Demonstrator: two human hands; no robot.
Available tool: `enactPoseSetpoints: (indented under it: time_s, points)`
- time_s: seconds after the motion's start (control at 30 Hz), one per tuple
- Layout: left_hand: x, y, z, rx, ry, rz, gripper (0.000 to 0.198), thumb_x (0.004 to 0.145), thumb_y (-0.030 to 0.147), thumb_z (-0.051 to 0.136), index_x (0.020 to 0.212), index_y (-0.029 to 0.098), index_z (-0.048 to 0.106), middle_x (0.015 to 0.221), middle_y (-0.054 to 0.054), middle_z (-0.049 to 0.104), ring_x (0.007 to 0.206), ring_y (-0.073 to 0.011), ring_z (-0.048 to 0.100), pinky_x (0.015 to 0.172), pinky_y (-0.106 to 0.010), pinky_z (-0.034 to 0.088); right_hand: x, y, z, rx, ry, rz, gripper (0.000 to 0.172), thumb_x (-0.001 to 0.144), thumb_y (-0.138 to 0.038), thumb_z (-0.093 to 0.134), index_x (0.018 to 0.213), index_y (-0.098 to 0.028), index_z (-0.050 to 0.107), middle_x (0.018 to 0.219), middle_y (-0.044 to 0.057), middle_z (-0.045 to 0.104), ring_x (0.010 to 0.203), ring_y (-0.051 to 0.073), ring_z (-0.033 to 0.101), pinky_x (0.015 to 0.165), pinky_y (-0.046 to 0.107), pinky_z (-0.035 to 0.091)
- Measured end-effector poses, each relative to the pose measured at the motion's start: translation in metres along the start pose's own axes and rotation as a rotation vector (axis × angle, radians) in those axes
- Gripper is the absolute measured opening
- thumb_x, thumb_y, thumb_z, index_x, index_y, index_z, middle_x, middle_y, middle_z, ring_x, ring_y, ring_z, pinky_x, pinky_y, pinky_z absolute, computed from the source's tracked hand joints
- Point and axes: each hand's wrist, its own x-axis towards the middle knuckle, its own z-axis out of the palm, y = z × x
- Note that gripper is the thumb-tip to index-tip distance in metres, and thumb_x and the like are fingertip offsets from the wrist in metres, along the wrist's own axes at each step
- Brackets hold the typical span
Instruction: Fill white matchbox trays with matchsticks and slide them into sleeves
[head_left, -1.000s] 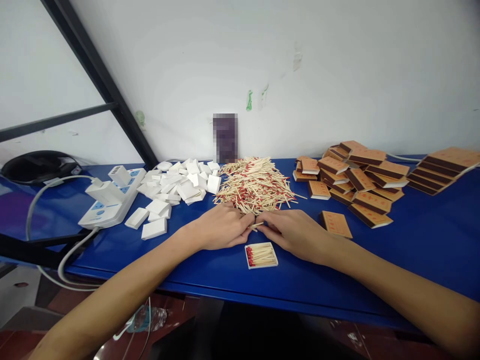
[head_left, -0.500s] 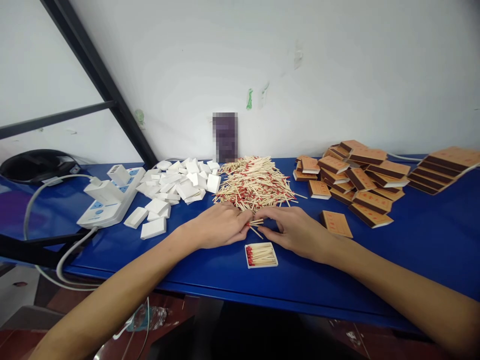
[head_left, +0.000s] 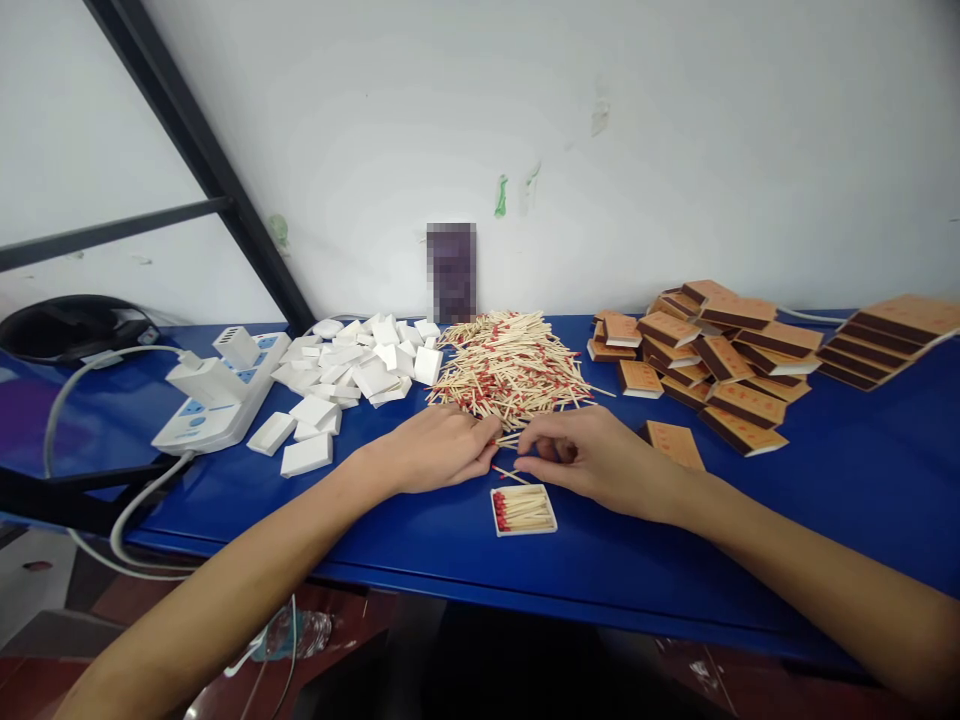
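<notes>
My left hand (head_left: 450, 448) is closed, with the pale ends of a few matches (head_left: 508, 440) sticking out from its fingertips. Facing it, my right hand (head_left: 600, 460) has thumb and index finger apart, its other fingers curled and nothing visible between them. One loose match (head_left: 511, 475) slants just in front of the right thumb; whether they touch, I cannot tell. Below the hands lies a white matchbox tray (head_left: 555, 527) holding a layer of matches, red heads to the left. Behind both hands rises a large heap of loose matches (head_left: 514, 365).
White inner trays (head_left: 360, 365) are piled at the left, near a power strip (head_left: 217, 400) with cables. On the right are orange-brown matchbox sleeves (head_left: 739, 365), one (head_left: 675, 445) beside my right hand. A pixelated dark object (head_left: 452, 272) leans against the wall behind the blue table (head_left: 420, 550).
My right hand has drawn slightly right, away from the matches at my left fingertips, and its index finger has curled. One match now lies apart from that bunch, nearer the tray.
</notes>
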Motion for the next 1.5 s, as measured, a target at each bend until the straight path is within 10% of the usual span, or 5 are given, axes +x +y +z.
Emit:
enactPoseSetpoints:
  time_s: [0.57,1.0,1.5]
  points:
    - [-0.004,0.000,-0.011,-0.219,-0.032,0.002,0.015,0.100,0.025,0.038,0.092,0.018,0.048,0.069,0.001,0.057,0.059,-0.0152,0.053,0.061,-0.028,0.039,-0.004,0.010,-0.012,-0.179,-0.230,-0.012,0.015,0.095,-0.029,0.049,0.082,-0.021,0.055,0.079,0.001,0.058,0.068,0.015,0.050,0.062,0.028,0.037]
    - [-0.004,-0.001,-0.012,-0.266,-0.063,-0.031,0.013,0.097,0.022,0.039,0.087,0.018,0.047,0.068,0.000,0.058,0.059,-0.0158,0.053,0.059,-0.027,0.037,-0.011,-0.034,-0.004,-0.029,-0.182,0.011,0.006,0.082,-0.020,0.058,0.077,-0.020,0.059,0.071,-0.002,0.055,0.064,0.012,0.049,0.059,0.024,0.036]
    - [-0.004,-0.003,-0.010,-0.232,-0.069,-0.043,0.014,0.098,0.024,0.038,0.089,0.018,0.048,0.065,0.001,0.054,0.056,-0.0153,0.051,0.057,-0.028,0.034,0.005,-0.013,0.009,-0.093,0.037,0.219,0.019,0.087,-0.030,0.061,0.081,-0.021,0.077,0.049,-0.005,0.051,0.045,0.010,0.042,0.051,0.026,0.031]
